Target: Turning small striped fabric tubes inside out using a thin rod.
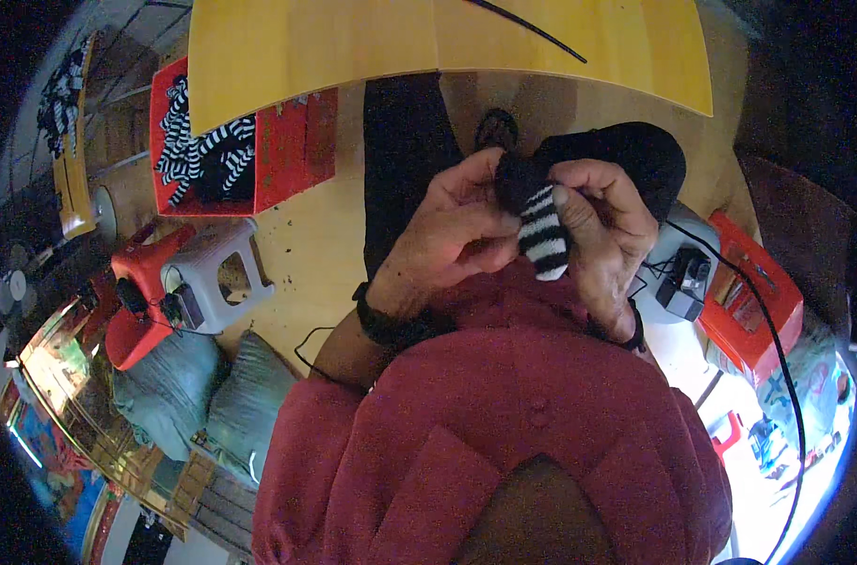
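Note:
A small knitted piece (544, 235) with black and white stripes and a plain black upper part is held up between my hands, in front of my red shirt. My left hand (447, 231) has its fingers closed around the black part, on the left side. Gripping the striped part from the right, my right hand (602, 221) presses its thumb against the knit. Its other fingers are curled behind and partly hidden. Whether the piece is a glove, a sock or something else cannot be made out.
A yellow table (353, 47) with a thin black rod (532, 33) stands ahead. To the left are a red crate (296, 155) of striped knitted pieces (198, 151), a grey stool (221, 268) and grey-green sacks (169, 377). At right, a black cable (772, 320) passes a red stool (753, 306).

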`<state>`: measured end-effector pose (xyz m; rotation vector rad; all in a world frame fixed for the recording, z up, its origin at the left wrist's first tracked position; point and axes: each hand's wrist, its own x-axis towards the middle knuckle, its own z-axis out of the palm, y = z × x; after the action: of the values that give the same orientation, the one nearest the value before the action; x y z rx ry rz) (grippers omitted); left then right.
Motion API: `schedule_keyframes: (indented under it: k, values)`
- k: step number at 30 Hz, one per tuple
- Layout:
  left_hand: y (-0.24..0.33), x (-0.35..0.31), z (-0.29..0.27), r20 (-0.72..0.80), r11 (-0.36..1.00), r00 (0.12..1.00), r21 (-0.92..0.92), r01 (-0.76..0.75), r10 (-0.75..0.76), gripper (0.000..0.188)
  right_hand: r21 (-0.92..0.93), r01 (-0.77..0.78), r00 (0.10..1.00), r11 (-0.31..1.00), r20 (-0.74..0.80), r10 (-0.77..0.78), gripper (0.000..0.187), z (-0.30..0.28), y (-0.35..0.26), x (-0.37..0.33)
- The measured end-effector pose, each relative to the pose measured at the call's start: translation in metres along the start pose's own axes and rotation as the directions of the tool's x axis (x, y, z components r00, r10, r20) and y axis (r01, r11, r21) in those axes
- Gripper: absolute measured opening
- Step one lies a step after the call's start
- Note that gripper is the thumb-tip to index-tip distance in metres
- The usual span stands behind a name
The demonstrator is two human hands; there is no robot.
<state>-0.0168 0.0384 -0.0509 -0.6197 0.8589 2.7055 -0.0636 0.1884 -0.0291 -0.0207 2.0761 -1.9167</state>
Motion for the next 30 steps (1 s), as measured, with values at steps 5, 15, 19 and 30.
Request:
schedule_keyframes:
  k: [5,15,19,30]
  values:
    - [0.002,0.0,0.003,-0.049,1.0,0.999,0.024,0.007,-0.006,0.032,0.196,0.002,0.995,0.981,0.099,-0.022,0.013,-0.007,0.008,0.005]
    - [0.003,0.003,0.002,-0.091,0.93,0.956,0.277,-0.243,0.277,0.013,0.285,-0.164,0.959,0.944,0.269,0.085,0.01,-0.005,0.01,0.0]
    - [0.008,0.006,0.0,-0.044,0.94,0.983,0.302,-0.159,0.18,0.013,0.219,-0.008,0.999,0.976,0.048,-0.002,0.007,0.004,0.018,-0.004]
    - [-0.002,0.007,0.001,0.033,0.999,0.999,0.038,0.03,-0.031,0.012,0.281,-0.048,0.999,0.959,0.029,0.042,0.005,0.003,0.025,0.004]
